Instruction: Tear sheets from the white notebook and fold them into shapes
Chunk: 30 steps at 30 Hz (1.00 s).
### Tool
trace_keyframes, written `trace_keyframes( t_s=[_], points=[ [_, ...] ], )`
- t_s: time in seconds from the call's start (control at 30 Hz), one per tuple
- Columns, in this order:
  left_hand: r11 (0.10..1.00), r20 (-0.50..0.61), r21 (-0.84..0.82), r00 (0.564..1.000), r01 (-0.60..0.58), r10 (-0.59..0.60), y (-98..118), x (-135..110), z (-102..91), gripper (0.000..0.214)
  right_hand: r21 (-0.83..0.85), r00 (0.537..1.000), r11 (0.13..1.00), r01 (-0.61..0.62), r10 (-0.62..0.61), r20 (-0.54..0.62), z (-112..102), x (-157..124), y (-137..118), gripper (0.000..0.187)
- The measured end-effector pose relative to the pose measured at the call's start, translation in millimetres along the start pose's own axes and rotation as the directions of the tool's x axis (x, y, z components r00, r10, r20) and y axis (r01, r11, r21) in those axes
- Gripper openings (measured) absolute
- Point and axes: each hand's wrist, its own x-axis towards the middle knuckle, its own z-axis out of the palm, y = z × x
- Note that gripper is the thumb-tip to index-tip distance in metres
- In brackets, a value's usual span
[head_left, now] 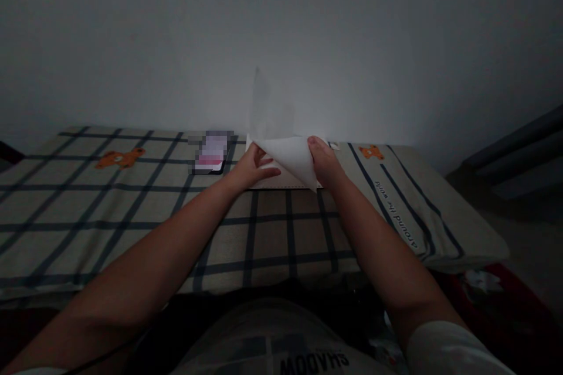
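Observation:
A white sheet of paper (288,155) is lifted and curled over a pale pad or stack of paper (285,180), which lies on the checked cloth near the wall. My right hand (324,161) grips the sheet at its right side, thumb on top. My left hand (254,169) rests at the pad's left side, thumb stretched to the right and fingers apart, close to the sheet's left corner. Its fingertips are partly hidden at the paper. A dotted line runs along the pad's near edge.
A phone (212,152) with its screen lit and blurred lies left of the pad. The table's checked cloth (145,199) bears orange bears and lettering. A grey wall (281,29) stands directly behind. Dark bars (528,140) are at the right, and a red item (505,287) sits below.

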Motion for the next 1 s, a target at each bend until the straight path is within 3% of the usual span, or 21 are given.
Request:
trace_keyframes(
  t_s=[0.1, 0.23, 0.37, 0.5, 0.67, 1.0],
  points=[
    [0.999, -0.028, 0.018, 0.999, 0.031, -0.031, 0.2, 0.3, 0.7, 0.092, 0.132, 0.991, 0.984, -0.122, 0.114, 0.063, 0.8, -1.6, -6.5, 0.047],
    [0.996, -0.026, 0.092, 1.0, 0.008, -0.006, 4.3, -0.2, -2.3, 0.102, 0.161, 0.986, 0.977, -0.138, 0.12, 0.117, 0.7, -3.9, -13.8, 0.047],
    [0.992, 0.015, 0.065, 0.994, -0.112, 0.111, 9.3, -3.8, 2.9, 0.109, 0.255, 0.974, 0.944, -0.211, 0.18, 0.139, -1.9, -4.4, -14.4, 0.049],
    [0.982, 0.044, 0.041, 0.983, -0.183, 0.181, 13.5, -7.0, 12.4, 0.098, 0.277, 0.98, 0.943, -0.185, 0.157, 0.122, -3.7, -5.3, -15.2, 0.049],
    [0.996, 0.085, -0.017, 0.992, -0.088, 0.089, 16.1, -5.8, 15.9, 0.09, 0.329, 0.972, 0.919, -0.215, 0.17, 0.16, -0.9, -6.1, -14.8, 0.048],
    [0.984, 0.029, -0.172, 0.998, 0.055, -0.051, 34.4, -12.8, 24.1, 0.079, 0.395, 0.952, 0.875, -0.281, 0.2, 0.234, 0.3, -10.5, -25.7, 0.048]
  ],
)
